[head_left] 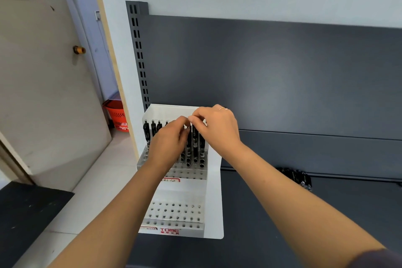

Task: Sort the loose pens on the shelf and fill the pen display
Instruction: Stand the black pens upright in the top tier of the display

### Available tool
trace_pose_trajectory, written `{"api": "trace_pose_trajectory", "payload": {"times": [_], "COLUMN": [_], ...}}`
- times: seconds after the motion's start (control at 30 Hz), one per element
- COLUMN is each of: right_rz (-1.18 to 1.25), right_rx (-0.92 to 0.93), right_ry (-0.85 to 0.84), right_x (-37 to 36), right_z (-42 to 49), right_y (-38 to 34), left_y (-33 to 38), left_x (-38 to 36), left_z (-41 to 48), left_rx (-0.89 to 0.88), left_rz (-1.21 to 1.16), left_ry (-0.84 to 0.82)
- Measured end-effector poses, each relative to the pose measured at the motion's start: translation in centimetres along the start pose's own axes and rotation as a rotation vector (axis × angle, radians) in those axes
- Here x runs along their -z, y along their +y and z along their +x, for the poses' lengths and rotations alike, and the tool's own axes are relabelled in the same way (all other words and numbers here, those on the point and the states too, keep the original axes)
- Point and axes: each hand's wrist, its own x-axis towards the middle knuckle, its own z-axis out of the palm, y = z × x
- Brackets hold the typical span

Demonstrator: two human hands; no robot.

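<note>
A white tiered pen display (pixel 214 191) stands on the dark shelf (pixel 272 224) at its left end. Several black pens (pixel 146 131) stand upright in its upper back tier; the lower front tier (pixel 176 213) has only bare holes. My left hand (pixel 168 141) and my right hand (pixel 217 128) meet over the upper tier, fingertips pinched together at the top of a black pen (pixel 188 143) standing there. Which hand actually grips it is hard to tell. A pile of loose black pens (pixel 298 177) lies on the shelf to the right, against the back panel.
A dark grey back panel (pixel 282 76) rises behind the shelf, with a slotted upright (pixel 139 54) at its left. A beige door (pixel 43 85) stands open on the left, and an orange basket (pixel 117 117) sits on the floor behind it.
</note>
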Motion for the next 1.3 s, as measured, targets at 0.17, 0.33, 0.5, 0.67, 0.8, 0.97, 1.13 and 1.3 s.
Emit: {"api": "trace_pose_trajectory", "payload": {"times": [0.17,0.33,0.5,0.67,0.8,0.97,1.13,1.3], "right_rz": [-0.113,-0.089,-0.009,0.077,0.095,0.062,0.036,0.029], "right_rx": [-0.096,-0.078,-0.116,-0.127,-0.160,-0.252,-0.418,-0.483], "right_ry": [-0.123,-0.090,-0.072,0.016,0.063,0.001,-0.195,-0.337], "right_x": [-1.4,-2.0,-2.4,-1.3,-0.4,2.2,4.2,5.0], "right_z": [-0.5,-0.8,-0.9,-1.1,-2.4,-5.4,-8.6,-11.0], "right_y": [1.1,1.3,1.3,2.7,5.1,12.0,19.3,25.4], "left_y": [0.3,0.3,0.4,2.3,4.2,8.6,11.9,14.1], "left_x": [0.1,0.1,0.5,0.2,-1.3,-6.5,-13.0,-18.4], "left_z": [0.3,0.2,0.3,1.2,1.8,2.0,1.7,1.1], "left_rx": [0.027,0.040,0.024,-0.076,-0.223,-0.339,-0.301,-0.233], "left_rz": [-0.003,-0.026,-0.029,-0.012,0.031,0.005,0.023,0.037], "left_ry": [-0.002,-0.016,0.026,0.133,0.130,0.008,-0.174,-0.289]}}
